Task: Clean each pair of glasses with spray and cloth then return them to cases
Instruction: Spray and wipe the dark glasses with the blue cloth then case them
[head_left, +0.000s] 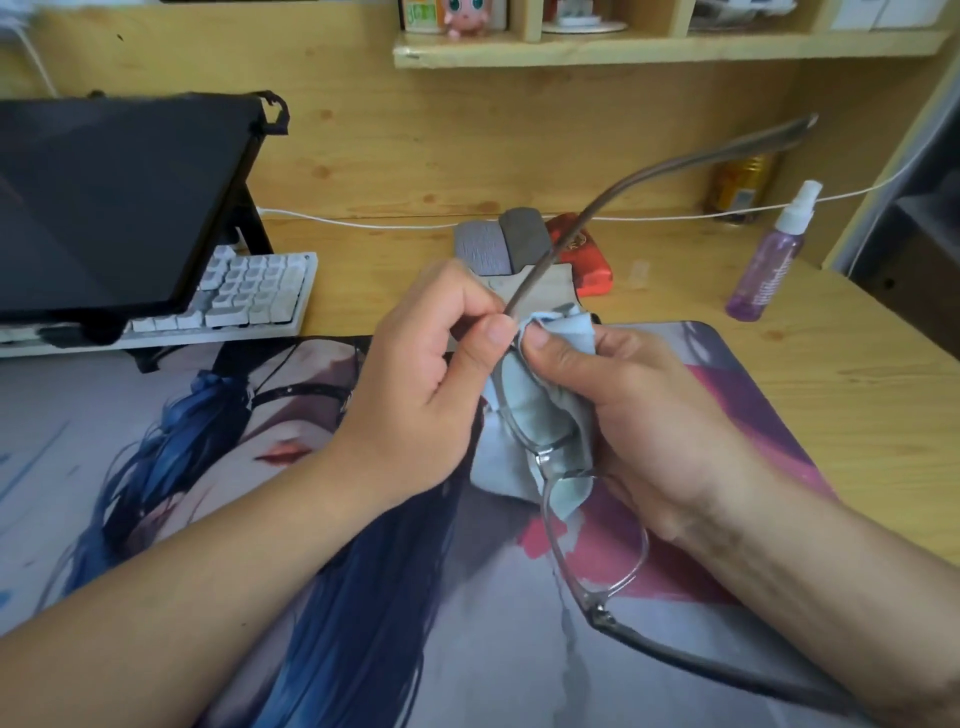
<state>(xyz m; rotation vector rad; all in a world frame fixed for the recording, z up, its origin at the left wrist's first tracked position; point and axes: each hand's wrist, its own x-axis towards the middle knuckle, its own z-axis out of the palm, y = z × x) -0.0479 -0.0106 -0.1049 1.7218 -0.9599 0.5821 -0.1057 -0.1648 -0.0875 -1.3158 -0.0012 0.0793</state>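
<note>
While pinched at the hinge, glasses (592, 525) between cloth-wrapped fingers (540, 340).

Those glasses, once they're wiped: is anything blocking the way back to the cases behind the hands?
Nothing visible does. The glasses are held above the mat by both hands, wrapped in the cloth. The grey case and red case lie just beyond, with only bare desk between.
</note>
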